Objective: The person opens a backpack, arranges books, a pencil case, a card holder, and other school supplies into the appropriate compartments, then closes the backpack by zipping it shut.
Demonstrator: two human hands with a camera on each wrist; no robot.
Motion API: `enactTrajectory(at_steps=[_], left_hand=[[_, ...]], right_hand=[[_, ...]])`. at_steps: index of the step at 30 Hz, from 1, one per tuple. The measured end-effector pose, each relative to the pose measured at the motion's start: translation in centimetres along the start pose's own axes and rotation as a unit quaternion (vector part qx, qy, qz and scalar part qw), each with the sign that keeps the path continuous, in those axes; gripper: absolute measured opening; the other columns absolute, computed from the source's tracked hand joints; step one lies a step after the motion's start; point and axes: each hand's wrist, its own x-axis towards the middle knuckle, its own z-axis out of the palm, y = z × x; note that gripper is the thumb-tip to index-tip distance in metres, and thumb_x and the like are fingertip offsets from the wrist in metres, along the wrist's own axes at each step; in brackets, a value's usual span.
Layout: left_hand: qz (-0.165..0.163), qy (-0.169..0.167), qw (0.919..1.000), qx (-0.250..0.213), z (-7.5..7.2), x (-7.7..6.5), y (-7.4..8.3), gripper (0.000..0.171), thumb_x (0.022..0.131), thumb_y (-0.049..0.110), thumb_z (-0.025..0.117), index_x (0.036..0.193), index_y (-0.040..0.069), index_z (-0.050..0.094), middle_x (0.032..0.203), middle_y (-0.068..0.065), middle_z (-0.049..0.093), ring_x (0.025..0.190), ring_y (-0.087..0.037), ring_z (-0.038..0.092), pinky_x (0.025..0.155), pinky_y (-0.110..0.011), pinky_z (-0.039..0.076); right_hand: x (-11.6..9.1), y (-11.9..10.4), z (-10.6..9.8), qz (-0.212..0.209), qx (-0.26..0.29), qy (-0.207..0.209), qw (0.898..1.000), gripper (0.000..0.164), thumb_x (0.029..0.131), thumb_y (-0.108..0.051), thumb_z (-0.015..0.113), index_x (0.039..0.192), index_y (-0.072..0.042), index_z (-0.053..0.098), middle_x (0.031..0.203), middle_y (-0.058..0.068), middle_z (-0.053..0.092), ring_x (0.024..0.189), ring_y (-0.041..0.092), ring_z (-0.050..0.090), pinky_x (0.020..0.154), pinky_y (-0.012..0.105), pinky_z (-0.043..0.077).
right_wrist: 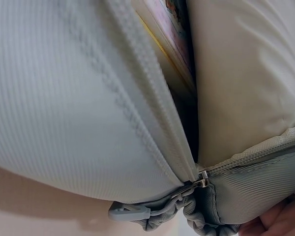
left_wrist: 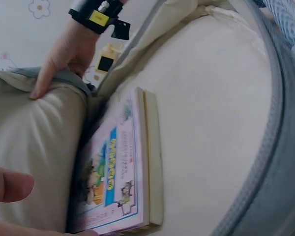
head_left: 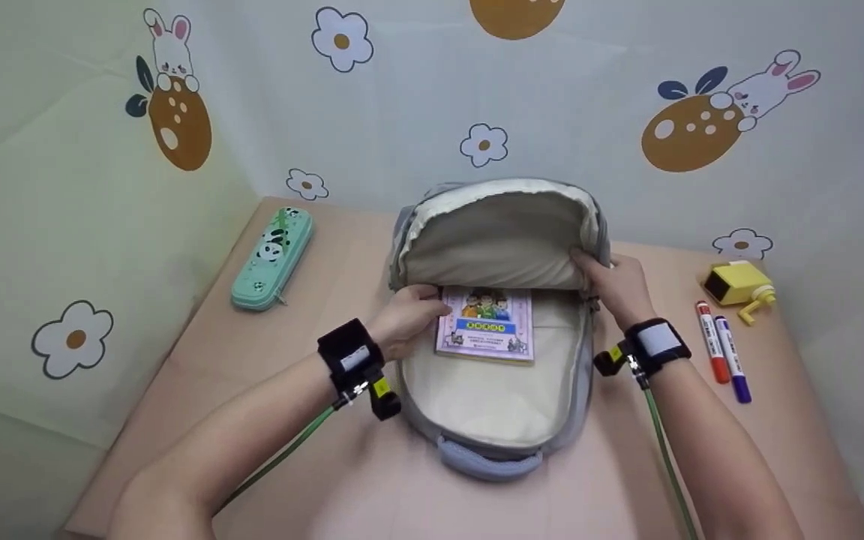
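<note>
Close beside left hand (head_left: 406,318), book (head_left: 484,334).

The backpack (head_left: 488,409) before me is grey-blue, lined in cream. The book (head_left: 486,345) is pinkish lilac with a blue band and yellow lettering. Pandas decorate the mint-green pencil case (head_left: 271,259). Rabbits, brown shapes and white flowers pattern the pale backdrop (head_left: 417,97).

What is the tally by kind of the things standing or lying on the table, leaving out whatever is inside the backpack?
Backpack: 1
Green zip case with pandas: 1
Markers, one red-capped and one blue-purple-capped: 2
Yellow device with a crank: 1
Total: 5
</note>
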Motion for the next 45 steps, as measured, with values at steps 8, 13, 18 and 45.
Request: enactTrajectory(at_steps=[8, 13, 18, 45], left_hand=[[0.125, 0.026, 0.9831, 0.131, -2.9, -2.5, 1.6, 0.041, 0.090, 0.004, 0.068, 0.127, -0.006, 0.054, 0.123, -0.020, 0.057, 0.109, -0.028, 0.058, 0.095, -0.037, 0.048], [0.241, 0.086, 0.9355, 0.244, -5.7, -1.6, 2.3, 0.064, 0.085, 0.009, 0.076, 0.140, 0.000, 0.045, 0.133, -0.017, 0.046, 0.120, -0.031, 0.048, 0.103, -0.044, 0.043], [0.206, 0.037, 0.9172, 0.339, -8.0, 1.2, 1.7, 0.103, 0.086, 0.022, 0.082, 0.163, 0.008, 0.016, 0.161, -0.016, 0.030, 0.149, -0.032, 0.027, 0.121, -0.047, 0.022], [0.234, 0.017, 0.9144, 0.330, -7.6, 3.2, 1.0, 0.014, 0.097, 0.010, 0.069, 0.111, 0.006, 0.070, 0.101, -0.005, 0.070, 0.093, -0.019, 0.064, 0.082, -0.035, 0.054]], right_hand=[[-0.1, -0.2, 0.1, 0.012, 0.001, -0.001, 1.000, 0.063, 0.083, -0.066, 0.074, 0.070, -0.010, 0.046, 0.067, -0.001, 0.052, 0.071, 0.020, 0.054, 0.065, 0.036, 0.049], [-0.1, -0.2, -0.1, 0.010, -0.004, -0.002, 1.000, 0.063, 0.084, -0.066, 0.073, 0.069, -0.012, 0.045, 0.061, -0.006, 0.042, 0.060, 0.014, 0.045, 0.056, 0.030, 0.041], [-0.1, -0.1, 0.0, 0.013, -0.006, 0.001, 1.000, 0.063, 0.083, -0.066, 0.073, 0.068, -0.013, 0.043, 0.062, -0.005, 0.040, 0.060, 0.014, 0.044, 0.058, 0.032, 0.042], [-2.2, -0.7, -1.7, -0.045, -0.079, -0.035, 0.995, 0.054, 0.096, -0.051, 0.067, 0.093, 0.002, 0.066, 0.095, 0.017, 0.070, 0.092, 0.027, 0.065, 0.076, 0.035, 0.049]])
